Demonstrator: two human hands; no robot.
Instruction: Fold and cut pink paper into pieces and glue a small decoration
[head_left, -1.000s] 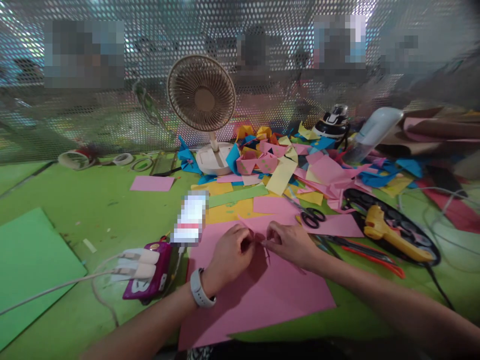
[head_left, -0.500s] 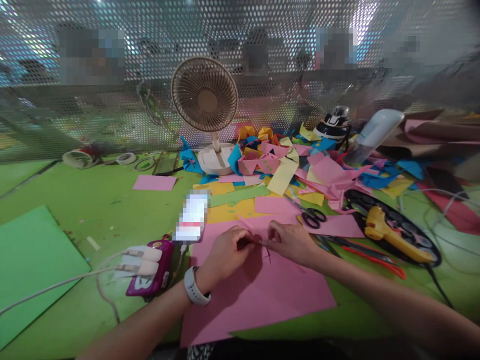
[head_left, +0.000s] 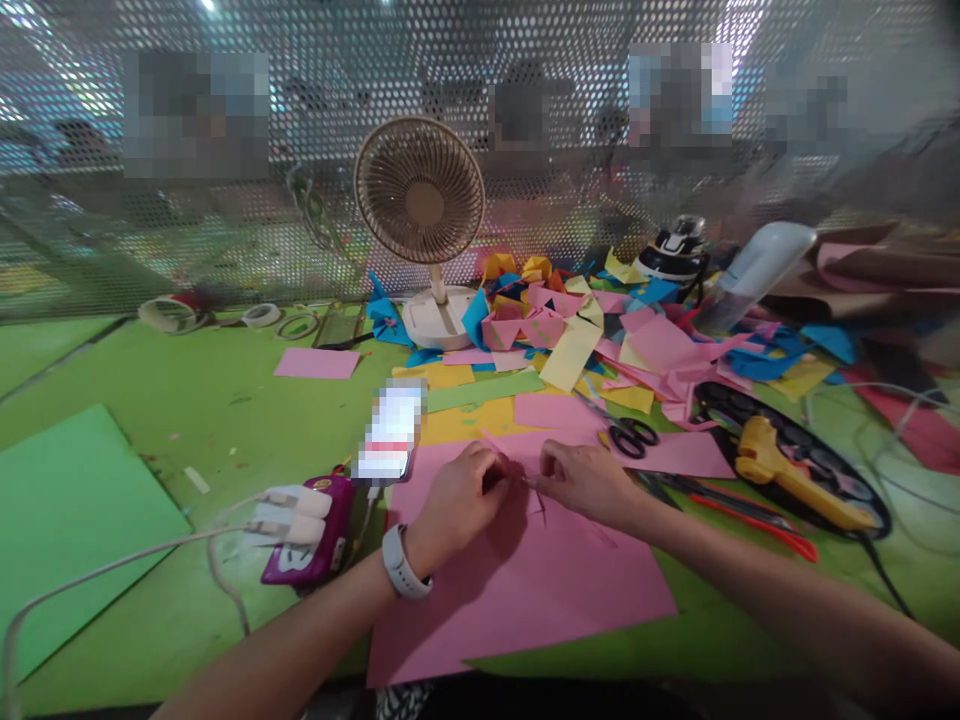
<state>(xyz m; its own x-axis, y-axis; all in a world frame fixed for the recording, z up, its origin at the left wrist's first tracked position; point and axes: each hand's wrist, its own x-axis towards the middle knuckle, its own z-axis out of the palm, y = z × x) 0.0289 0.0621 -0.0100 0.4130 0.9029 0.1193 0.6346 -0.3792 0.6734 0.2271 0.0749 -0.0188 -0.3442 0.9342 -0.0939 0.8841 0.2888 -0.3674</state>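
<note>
Over a large pink paper sheet (head_left: 585, 580), my left hand (head_left: 469, 495) and my right hand (head_left: 589, 485) are close together with their fingertips pinched. Between them is a small piece of pink paper (head_left: 517, 468), partly hidden by the fingers. Thin pink strips lie on the sheet just below the right hand. A white watch band (head_left: 405, 562) circles the left wrist. Black-handled scissors (head_left: 632, 437) rest beyond the right hand, and a red-and-black cutter (head_left: 750, 512) lies beside the right forearm.
A lit phone (head_left: 390, 430) and a purple power strip (head_left: 311, 535) with white plugs are at left. Behind stand a fan (head_left: 421, 195) and a heap of coloured paper scraps (head_left: 577, 330). A yellow glue gun (head_left: 795, 475) lies on a black tray at right. Green paper (head_left: 82, 540) is far left.
The whole view has shifted slightly, so things appear a little further right. Both hands keep nearly the same pinched pose over the pink sheet.
</note>
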